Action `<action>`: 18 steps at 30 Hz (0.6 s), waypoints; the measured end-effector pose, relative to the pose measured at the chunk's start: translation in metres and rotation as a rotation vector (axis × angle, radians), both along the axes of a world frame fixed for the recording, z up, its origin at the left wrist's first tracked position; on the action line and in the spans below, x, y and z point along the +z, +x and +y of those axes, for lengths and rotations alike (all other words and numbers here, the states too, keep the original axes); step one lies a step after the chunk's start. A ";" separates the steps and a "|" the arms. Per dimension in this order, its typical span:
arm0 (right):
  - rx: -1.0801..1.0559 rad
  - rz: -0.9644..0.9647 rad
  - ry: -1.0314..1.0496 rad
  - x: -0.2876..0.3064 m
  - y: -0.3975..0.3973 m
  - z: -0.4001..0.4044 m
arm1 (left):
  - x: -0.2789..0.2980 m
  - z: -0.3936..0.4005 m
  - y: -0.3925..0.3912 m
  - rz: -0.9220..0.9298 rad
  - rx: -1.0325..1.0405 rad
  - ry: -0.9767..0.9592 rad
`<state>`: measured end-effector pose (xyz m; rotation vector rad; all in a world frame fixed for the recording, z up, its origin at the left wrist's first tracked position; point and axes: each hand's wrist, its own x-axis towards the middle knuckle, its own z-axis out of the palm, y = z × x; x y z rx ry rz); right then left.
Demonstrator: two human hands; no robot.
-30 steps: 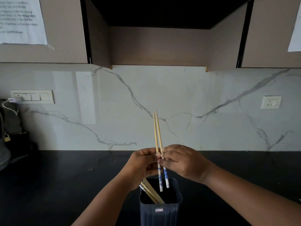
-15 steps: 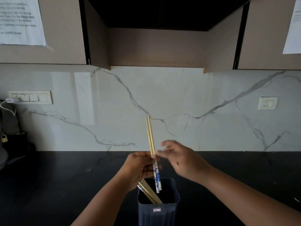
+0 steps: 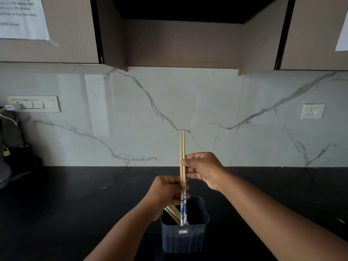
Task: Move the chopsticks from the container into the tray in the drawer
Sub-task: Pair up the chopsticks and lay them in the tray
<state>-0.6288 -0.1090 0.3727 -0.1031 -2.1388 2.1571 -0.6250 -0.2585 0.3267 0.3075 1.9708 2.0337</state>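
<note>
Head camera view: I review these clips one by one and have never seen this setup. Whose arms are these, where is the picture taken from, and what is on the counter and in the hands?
There is no machine here. A person wears a wide-angle camera on the head, looking forward and down, so the two bare arms rising from the bottom edge are their own. In front is a black counter against a marbled white wall, with cupboards above. On the counter stands a dark blue container. The left hand and the right hand both pinch a pair of chopsticks, upright, their blue-patterned ends at the container's mouth. More chopsticks lean inside it. No drawer or tray appears in this view.
</note>
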 end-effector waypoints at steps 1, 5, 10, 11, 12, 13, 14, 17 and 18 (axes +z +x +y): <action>0.012 -0.009 -0.005 -0.001 0.000 0.000 | -0.002 0.000 0.001 0.010 -0.004 -0.011; 0.060 -0.047 0.015 -0.005 -0.002 0.001 | -0.012 0.001 0.001 0.062 -0.002 -0.051; 0.128 -0.063 0.205 -0.008 0.001 0.002 | -0.022 -0.001 0.005 0.130 -0.007 -0.097; 0.122 -0.047 0.255 -0.008 0.003 0.000 | -0.024 -0.002 0.005 0.152 -0.008 -0.103; 0.111 -0.022 0.297 -0.009 0.005 -0.002 | -0.026 -0.004 0.005 0.179 -0.008 -0.104; 0.098 0.014 0.328 -0.012 0.009 -0.004 | -0.029 -0.006 0.005 0.215 -0.007 -0.102; 0.088 0.062 0.348 -0.015 0.013 -0.005 | -0.034 -0.009 0.005 0.265 -0.004 -0.104; 0.119 0.197 0.389 -0.038 0.032 -0.008 | -0.058 -0.025 0.003 0.492 0.013 -0.166; 0.146 0.220 0.445 -0.051 0.040 -0.009 | -0.070 -0.034 0.003 0.527 0.044 -0.148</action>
